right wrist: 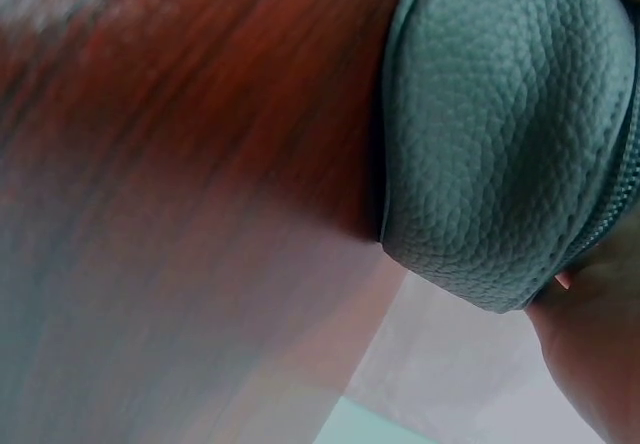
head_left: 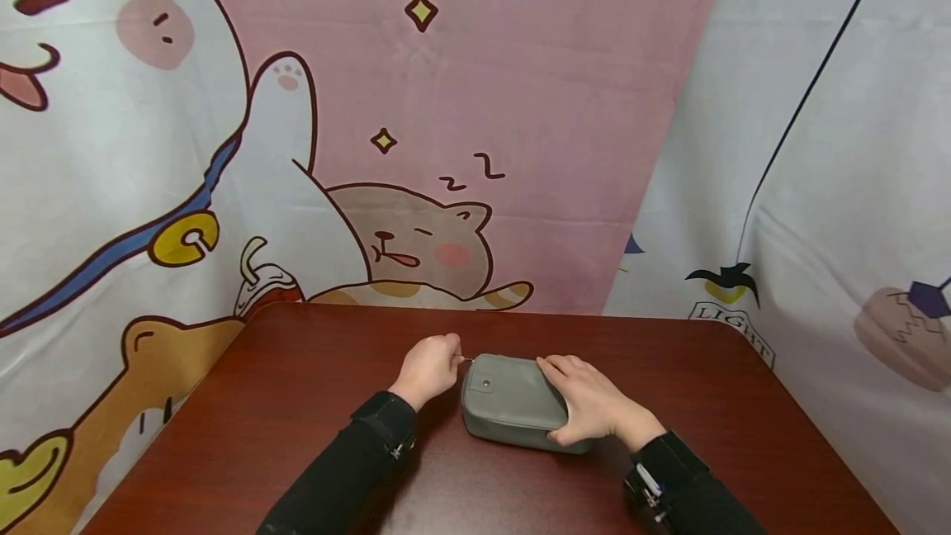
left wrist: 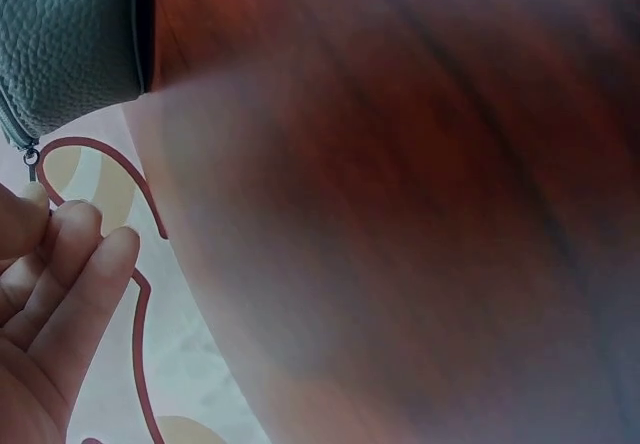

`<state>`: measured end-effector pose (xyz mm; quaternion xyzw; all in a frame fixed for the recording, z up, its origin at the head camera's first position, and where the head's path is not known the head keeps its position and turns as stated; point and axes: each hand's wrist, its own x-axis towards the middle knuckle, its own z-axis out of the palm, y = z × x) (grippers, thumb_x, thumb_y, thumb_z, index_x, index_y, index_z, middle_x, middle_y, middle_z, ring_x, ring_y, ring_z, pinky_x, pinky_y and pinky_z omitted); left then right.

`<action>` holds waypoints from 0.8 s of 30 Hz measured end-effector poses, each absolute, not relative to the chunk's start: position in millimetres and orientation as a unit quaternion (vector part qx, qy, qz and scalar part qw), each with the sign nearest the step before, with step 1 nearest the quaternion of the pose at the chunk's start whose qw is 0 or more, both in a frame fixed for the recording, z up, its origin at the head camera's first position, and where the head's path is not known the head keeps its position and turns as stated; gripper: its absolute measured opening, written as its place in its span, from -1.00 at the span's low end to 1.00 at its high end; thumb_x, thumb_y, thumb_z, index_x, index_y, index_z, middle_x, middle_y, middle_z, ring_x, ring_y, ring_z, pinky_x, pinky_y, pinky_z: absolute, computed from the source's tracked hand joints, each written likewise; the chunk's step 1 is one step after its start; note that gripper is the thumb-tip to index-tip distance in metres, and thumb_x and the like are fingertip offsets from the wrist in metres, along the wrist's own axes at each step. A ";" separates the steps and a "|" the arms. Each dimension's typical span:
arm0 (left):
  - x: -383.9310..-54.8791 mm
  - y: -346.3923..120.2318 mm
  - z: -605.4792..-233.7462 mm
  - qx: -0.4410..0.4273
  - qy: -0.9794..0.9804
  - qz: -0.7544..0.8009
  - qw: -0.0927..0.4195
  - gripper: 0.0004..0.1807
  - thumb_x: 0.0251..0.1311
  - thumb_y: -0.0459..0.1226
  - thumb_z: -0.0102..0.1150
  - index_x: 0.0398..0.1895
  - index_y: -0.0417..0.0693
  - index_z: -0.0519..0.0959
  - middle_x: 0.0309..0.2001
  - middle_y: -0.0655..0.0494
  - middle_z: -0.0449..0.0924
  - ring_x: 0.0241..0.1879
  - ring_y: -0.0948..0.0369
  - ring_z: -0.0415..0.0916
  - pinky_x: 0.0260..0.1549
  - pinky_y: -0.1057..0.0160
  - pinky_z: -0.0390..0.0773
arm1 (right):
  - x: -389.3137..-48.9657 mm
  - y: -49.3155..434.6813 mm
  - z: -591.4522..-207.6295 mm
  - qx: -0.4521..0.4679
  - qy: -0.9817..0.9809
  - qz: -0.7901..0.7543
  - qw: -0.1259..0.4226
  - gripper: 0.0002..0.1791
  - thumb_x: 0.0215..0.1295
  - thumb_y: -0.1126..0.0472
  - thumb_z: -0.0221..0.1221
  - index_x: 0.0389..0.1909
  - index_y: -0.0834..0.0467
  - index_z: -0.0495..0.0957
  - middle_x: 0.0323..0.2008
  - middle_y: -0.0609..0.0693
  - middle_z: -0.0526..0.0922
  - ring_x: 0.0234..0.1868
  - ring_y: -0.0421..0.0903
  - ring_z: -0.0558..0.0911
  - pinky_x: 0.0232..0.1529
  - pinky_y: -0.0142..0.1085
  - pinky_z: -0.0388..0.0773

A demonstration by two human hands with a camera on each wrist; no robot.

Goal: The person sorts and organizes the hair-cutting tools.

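A grey-green zippered pouch with pebbled leather lies on the brown table, a small round snap on its top near the left end. At that end my left hand pinches the zipper pull between thumb and fingers, just off the pouch's corner. My right hand grips the pouch's right end, fingers over the far side and thumb at the near side. In the right wrist view, zipper teeth run along the pouch's edge beside the fingers. The pouch's inside is hidden.
The brown wooden table reaches back to a cartoon-printed cloth hanging behind it. More of the printed cloth hangs along the left and right sides.
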<state>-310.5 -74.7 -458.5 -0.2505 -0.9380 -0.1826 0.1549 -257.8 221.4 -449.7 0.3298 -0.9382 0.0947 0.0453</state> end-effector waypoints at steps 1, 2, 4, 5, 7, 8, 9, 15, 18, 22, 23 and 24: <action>-311.4 -73.7 -458.5 -0.249 -0.939 -0.182 0.153 -0.82 0.16 -0.37 0.34 -0.47 -0.02 0.50 -0.53 0.18 0.51 -0.51 0.20 0.51 -0.55 0.27 0.48 | -258.2 221.6 -450.0 0.330 -0.938 0.095 0.044 0.20 -0.25 -0.23 0.41 0.44 0.28 0.24 0.29 0.17 0.39 0.26 0.13 0.38 0.19 0.11 0.36; -312.2 -72.8 -458.4 -0.249 -0.939 -0.182 0.152 -0.82 0.17 -0.38 0.33 -0.47 -0.03 0.50 -0.53 0.18 0.51 -0.51 0.20 0.52 -0.54 0.27 0.48 | -258.6 221.8 -450.4 0.329 -0.939 0.094 0.042 0.20 -0.24 -0.24 0.41 0.44 0.27 0.24 0.30 0.16 0.38 0.27 0.12 0.37 0.19 0.11 0.36; -313.5 -71.1 -458.0 -0.252 -0.938 -0.179 0.154 -0.81 0.17 -0.38 0.34 -0.46 -0.03 0.50 -0.53 0.18 0.50 -0.50 0.19 0.53 -0.53 0.27 0.49 | -259.2 222.5 -450.9 0.331 -0.938 0.096 0.039 0.20 -0.24 -0.24 0.42 0.45 0.26 0.23 0.31 0.14 0.38 0.28 0.10 0.37 0.20 0.10 0.36; -314.0 -70.5 -458.0 -0.256 -0.937 -0.179 0.155 -0.81 0.17 -0.38 0.34 -0.46 -0.03 0.50 -0.52 0.18 0.50 -0.49 0.19 0.53 -0.52 0.27 0.50 | -259.5 223.1 -451.3 0.333 -0.937 0.096 0.039 0.20 -0.24 -0.24 0.42 0.45 0.25 0.23 0.31 0.13 0.37 0.28 0.10 0.36 0.20 0.10 0.36; -314.9 -69.5 -458.2 -0.263 -0.935 -0.177 0.159 -0.81 0.17 -0.38 0.35 -0.46 -0.03 0.50 -0.52 0.18 0.50 -0.48 0.19 0.54 -0.51 0.27 0.51 | -259.8 224.6 -451.8 0.340 -0.935 0.095 0.037 0.20 -0.25 -0.24 0.42 0.45 0.25 0.24 0.31 0.12 0.37 0.29 0.08 0.36 0.19 0.09 0.37; -315.2 -69.1 -458.5 -0.267 -0.934 -0.174 0.160 -0.81 0.18 -0.37 0.35 -0.45 -0.02 0.50 -0.52 0.18 0.51 -0.48 0.19 0.54 -0.51 0.27 0.51 | -259.9 225.4 -451.9 0.344 -0.934 0.093 0.037 0.20 -0.25 -0.25 0.43 0.45 0.24 0.24 0.31 0.11 0.37 0.29 0.08 0.36 0.18 0.08 0.38; -315.4 -68.9 -458.7 -0.271 -0.933 -0.172 0.160 -0.81 0.18 -0.37 0.35 -0.45 -0.03 0.50 -0.51 0.18 0.51 -0.47 0.20 0.54 -0.50 0.28 0.51 | -260.0 226.1 -451.8 0.348 -0.932 0.095 0.036 0.20 -0.25 -0.24 0.43 0.45 0.23 0.24 0.32 0.10 0.37 0.29 0.07 0.36 0.18 0.08 0.38; -316.4 -66.9 -460.8 -0.298 -0.925 -0.169 0.164 -0.83 0.17 -0.38 0.37 -0.43 -0.04 0.53 -0.48 0.18 0.56 -0.45 0.21 0.57 -0.49 0.30 0.52 | -259.8 231.2 -451.6 0.367 -0.925 0.097 0.032 0.20 -0.27 -0.22 0.47 0.45 0.22 0.25 0.32 0.08 0.37 0.28 0.04 0.37 0.16 0.06 0.41; -317.7 -65.7 -460.9 -0.307 -0.922 -0.168 0.168 -0.82 0.17 -0.36 0.37 -0.43 -0.02 0.52 -0.47 0.19 0.58 -0.44 0.22 0.57 -0.47 0.30 0.54 | -259.9 232.5 -451.5 0.367 -0.925 0.093 0.030 0.21 -0.27 -0.21 0.48 0.45 0.20 0.25 0.33 0.06 0.36 0.29 0.03 0.36 0.16 0.05 0.41; -320.4 -62.9 -460.2 -0.307 -0.923 -0.165 0.163 -0.83 0.19 -0.33 0.36 -0.43 0.01 0.53 -0.47 0.21 0.59 -0.43 0.24 0.57 -0.44 0.29 0.55 | -260.3 232.5 -451.5 0.365 -0.926 0.093 0.027 0.21 -0.28 -0.22 0.48 0.45 0.19 0.25 0.33 0.05 0.36 0.30 0.02 0.36 0.17 0.05 0.41; -321.3 -62.0 -459.9 -0.307 -0.924 -0.163 0.160 -0.84 0.19 -0.33 0.36 -0.43 0.00 0.53 -0.47 0.21 0.59 -0.43 0.24 0.57 -0.43 0.29 0.56 | -260.4 232.3 -451.6 0.365 -0.926 0.095 0.025 0.21 -0.28 -0.22 0.48 0.45 0.20 0.25 0.33 0.05 0.36 0.29 0.02 0.36 0.17 0.05 0.41; -322.5 -61.0 -459.8 -0.306 -0.925 -0.160 0.157 -0.85 0.20 -0.32 0.36 -0.42 0.00 0.54 -0.46 0.21 0.59 -0.43 0.24 0.56 -0.41 0.30 0.56 | -260.4 232.1 -451.7 0.364 -0.926 0.096 0.025 0.21 -0.28 -0.22 0.47 0.45 0.20 0.25 0.33 0.05 0.36 0.29 0.03 0.36 0.17 0.05 0.41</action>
